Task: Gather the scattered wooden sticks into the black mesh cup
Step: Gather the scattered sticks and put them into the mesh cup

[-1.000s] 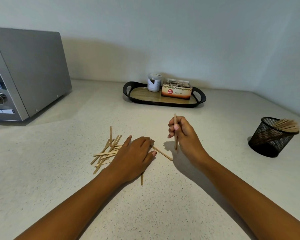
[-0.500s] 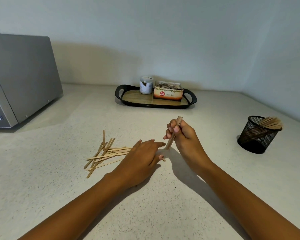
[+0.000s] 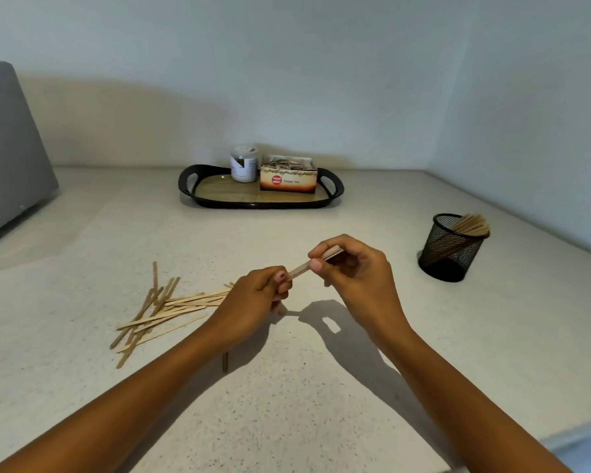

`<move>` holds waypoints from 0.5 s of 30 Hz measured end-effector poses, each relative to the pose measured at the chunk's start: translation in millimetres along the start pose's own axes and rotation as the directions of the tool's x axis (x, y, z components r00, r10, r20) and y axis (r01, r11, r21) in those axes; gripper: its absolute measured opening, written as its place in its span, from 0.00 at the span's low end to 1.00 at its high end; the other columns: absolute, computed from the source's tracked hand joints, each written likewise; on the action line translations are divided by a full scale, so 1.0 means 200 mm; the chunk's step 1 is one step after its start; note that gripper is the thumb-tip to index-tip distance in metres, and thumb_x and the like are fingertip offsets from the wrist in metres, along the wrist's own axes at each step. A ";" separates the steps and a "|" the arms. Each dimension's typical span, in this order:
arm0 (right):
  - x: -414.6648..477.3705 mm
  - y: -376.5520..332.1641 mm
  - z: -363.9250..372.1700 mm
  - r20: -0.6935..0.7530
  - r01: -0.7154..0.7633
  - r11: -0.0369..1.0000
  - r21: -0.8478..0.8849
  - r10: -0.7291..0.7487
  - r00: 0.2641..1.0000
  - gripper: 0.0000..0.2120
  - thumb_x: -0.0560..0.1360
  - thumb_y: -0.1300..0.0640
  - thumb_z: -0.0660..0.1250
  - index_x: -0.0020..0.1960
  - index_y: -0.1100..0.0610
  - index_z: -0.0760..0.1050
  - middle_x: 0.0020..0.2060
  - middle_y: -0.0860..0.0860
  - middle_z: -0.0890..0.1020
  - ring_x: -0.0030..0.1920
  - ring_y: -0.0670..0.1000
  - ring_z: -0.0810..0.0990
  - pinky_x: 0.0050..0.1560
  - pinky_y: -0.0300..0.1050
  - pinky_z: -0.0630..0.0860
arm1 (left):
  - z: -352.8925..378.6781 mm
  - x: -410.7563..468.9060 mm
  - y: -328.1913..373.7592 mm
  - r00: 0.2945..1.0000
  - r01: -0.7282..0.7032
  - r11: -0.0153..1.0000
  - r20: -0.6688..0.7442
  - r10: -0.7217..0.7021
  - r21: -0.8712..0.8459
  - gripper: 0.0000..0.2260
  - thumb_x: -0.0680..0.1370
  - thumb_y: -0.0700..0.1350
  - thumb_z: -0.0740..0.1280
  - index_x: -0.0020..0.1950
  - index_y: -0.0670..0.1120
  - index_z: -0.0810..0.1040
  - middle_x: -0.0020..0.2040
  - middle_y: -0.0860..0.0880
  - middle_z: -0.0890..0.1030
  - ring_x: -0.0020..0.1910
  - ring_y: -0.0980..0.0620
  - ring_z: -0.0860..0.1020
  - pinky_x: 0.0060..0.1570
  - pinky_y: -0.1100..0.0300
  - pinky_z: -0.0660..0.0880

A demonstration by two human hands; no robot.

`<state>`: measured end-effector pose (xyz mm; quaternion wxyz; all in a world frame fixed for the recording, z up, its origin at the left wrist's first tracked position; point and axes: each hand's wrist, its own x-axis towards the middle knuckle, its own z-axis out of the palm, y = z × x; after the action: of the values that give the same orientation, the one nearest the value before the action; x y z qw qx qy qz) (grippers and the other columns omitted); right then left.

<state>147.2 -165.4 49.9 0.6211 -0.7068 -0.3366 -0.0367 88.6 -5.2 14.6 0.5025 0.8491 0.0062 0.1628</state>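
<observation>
Several wooden sticks [image 3: 164, 310] lie scattered in a loose pile on the pale counter, left of centre. One more stick [image 3: 225, 361] pokes out from under my left forearm. Both hands are raised above the counter at the centre. My right hand [image 3: 357, 276] pinches a small bundle of held sticks [image 3: 313, 262] near its upper end, and my left hand [image 3: 258, 302] pinches the bundle's lower end. The black mesh cup [image 3: 452, 247] stands upright at the right, with several sticks leaning inside it toward its right rim.
A black-rimmed tray [image 3: 260, 196] at the back holds a white jar [image 3: 243, 163] and a box of tea bags [image 3: 289, 175]. A grey microwave [image 3: 7, 148] stands at the far left. Walls meet in a corner behind the cup.
My left hand has lifted off the pile and taken the lower end of the sticks in my right hand. The bundle has tilted from upright to nearly level. The view has shifted right.
</observation>
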 end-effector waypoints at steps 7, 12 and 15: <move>-0.01 -0.01 -0.15 -0.109 0.006 0.997 -0.071 -0.013 0.994 0.07 0.69 0.60 0.73 0.47 0.57 0.83 0.39 0.50 0.85 0.36 0.47 0.85 0.43 0.38 0.81 | 0.07 0.11 0.03 0.997 0.073 0.977 0.005 -0.074 -0.202 0.18 0.83 0.44 0.52 0.33 0.46 0.69 0.32 0.49 0.70 0.33 0.52 0.69 0.36 0.67 0.66; 0.04 0.02 -0.25 -0.210 0.011 0.981 -0.192 -0.052 0.976 0.05 0.69 0.65 0.73 0.42 0.57 0.83 0.34 0.50 0.84 0.31 0.48 0.83 0.38 0.38 0.81 | 0.23 0.08 0.03 0.992 0.054 0.999 -0.116 -0.054 -0.002 0.14 0.82 0.48 0.56 0.44 0.47 0.78 0.42 0.49 0.81 0.42 0.56 0.78 0.42 0.68 0.73; 0.10 0.03 -0.36 -0.314 0.043 0.964 -0.264 -0.128 0.941 0.05 0.69 0.65 0.73 0.43 0.59 0.83 0.35 0.51 0.84 0.31 0.47 0.82 0.36 0.33 0.78 | 0.32 0.05 -0.04 0.981 -0.043 0.990 -0.182 0.068 0.138 0.09 0.80 0.52 0.58 0.55 0.55 0.75 0.52 0.52 0.79 0.54 0.49 0.78 0.56 0.56 0.75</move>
<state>193.1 -221.5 70.8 0.5712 -0.7486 -0.2517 -0.2239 117.8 -53.6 -17.9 0.4372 0.8616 0.0402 0.2546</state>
